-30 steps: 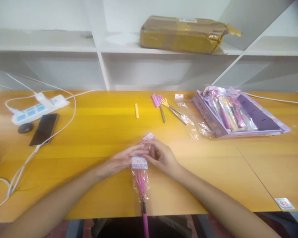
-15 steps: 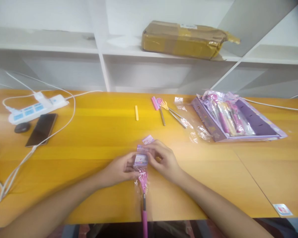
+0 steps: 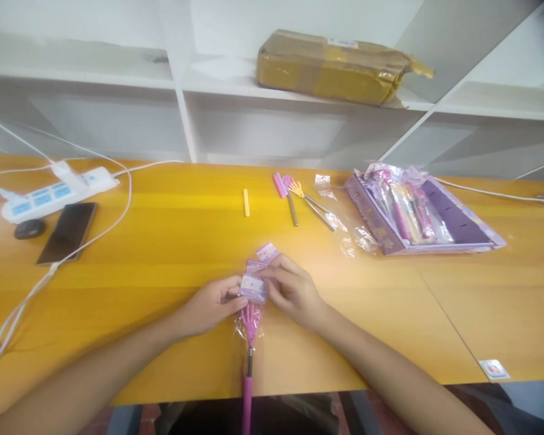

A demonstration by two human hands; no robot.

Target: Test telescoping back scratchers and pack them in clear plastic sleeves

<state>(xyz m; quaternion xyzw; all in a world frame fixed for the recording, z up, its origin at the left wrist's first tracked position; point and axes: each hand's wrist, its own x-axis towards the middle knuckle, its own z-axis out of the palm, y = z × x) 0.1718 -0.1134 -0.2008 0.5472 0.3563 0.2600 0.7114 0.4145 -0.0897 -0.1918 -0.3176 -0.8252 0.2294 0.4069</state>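
A pink back scratcher (image 3: pixel 251 326) in a clear plastic sleeve lies near the table's front edge, claw end toward the shelf, its pink handle running off the edge toward me. My left hand (image 3: pixel 213 305) pinches the purple printed card (image 3: pixel 254 287) at the top of the sleeve from the left. From the right, my right hand (image 3: pixel 297 290) has its fingers closed on the cards; another small card (image 3: pixel 267 252) sticks out above them. Farther back lie a pink back scratcher head and a yellow claw (image 3: pixel 296 190) with metal rods, beside pink handle pieces (image 3: pixel 280 185).
At right stands a purple display box (image 3: pixel 399 244) with several wrapped back scratchers. Crumpled clear wrappers (image 3: pixel 365 239) lie beside it. A yellow stick (image 3: pixel 246 203) is mid-table. On the left are a power strip (image 3: pixel 54 196), cables, a phone (image 3: pixel 68 232) and a black mouse (image 3: pixel 29 229). A taped carton (image 3: pixel 330 69) sits on the shelf.
The back scratcher and both hands sit slightly farther left in view, and the left thumb now lies over the lower edge of the card. Both hands keep hold; the camera view has shifted slightly.
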